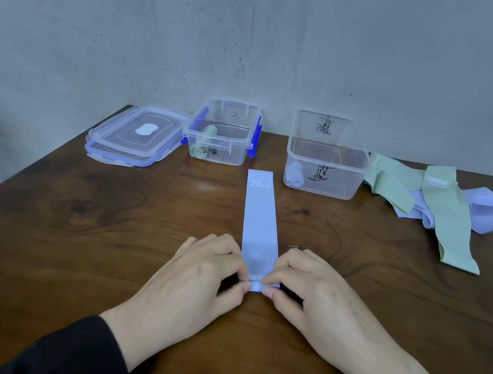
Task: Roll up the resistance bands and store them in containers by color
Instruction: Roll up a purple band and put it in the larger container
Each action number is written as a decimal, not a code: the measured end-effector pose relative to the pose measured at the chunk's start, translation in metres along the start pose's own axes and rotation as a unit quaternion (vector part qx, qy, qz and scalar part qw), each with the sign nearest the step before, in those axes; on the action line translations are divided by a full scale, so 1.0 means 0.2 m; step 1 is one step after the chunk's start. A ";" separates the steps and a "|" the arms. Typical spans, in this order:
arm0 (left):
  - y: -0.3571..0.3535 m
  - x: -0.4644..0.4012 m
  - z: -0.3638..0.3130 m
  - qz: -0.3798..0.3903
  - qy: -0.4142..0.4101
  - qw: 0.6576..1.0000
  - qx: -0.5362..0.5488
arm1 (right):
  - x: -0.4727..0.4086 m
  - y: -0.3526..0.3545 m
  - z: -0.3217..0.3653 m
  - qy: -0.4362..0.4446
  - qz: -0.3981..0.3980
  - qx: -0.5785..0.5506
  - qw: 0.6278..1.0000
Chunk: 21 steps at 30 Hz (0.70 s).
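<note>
Both hands pinch the near end of a blue band on the table.

The blue band [260,217] lies flat, running away from the person, its near end curled into a small first turn. The left hand [203,276] and right hand [313,289] each hold that turn between thumb and fingertips. Behind it stand two clear boxes: the left box [220,138] holds green rolls, the right box [327,163] a blue roll. Loose green and blue bands [441,200] lie heaped at the right; two lids [134,138] are stacked at the left.
</note>
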<state>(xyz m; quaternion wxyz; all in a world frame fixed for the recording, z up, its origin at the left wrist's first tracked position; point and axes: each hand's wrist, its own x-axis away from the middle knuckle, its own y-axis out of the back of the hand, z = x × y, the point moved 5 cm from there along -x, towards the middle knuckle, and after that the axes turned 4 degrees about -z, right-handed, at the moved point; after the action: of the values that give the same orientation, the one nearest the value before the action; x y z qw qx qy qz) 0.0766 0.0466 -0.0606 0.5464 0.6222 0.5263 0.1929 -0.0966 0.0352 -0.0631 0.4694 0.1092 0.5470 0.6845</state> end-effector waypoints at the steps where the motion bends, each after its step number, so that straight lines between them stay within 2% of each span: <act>1: 0.00 0.00 0.00 -0.002 -0.002 1.000 0.000 | 0.00 0.00 0.00 -0.001 0.000 0.001 1.000; 13: -0.01 -0.02 0.01 -0.010 -0.010 1.000 -0.018 | -0.03 0.02 0.00 -0.006 0.011 0.020 1.000; 21: 0.00 -0.08 0.03 0.016 -0.024 1.000 0.002 | -0.08 0.01 -0.04 0.002 0.030 0.003 1.000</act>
<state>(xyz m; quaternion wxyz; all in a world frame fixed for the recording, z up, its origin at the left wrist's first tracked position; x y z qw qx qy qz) 0.0751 0.0298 -0.0569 0.5542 0.6364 0.5034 0.1856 -0.0947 0.0170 -0.0586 0.4469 0.1259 0.5466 0.6969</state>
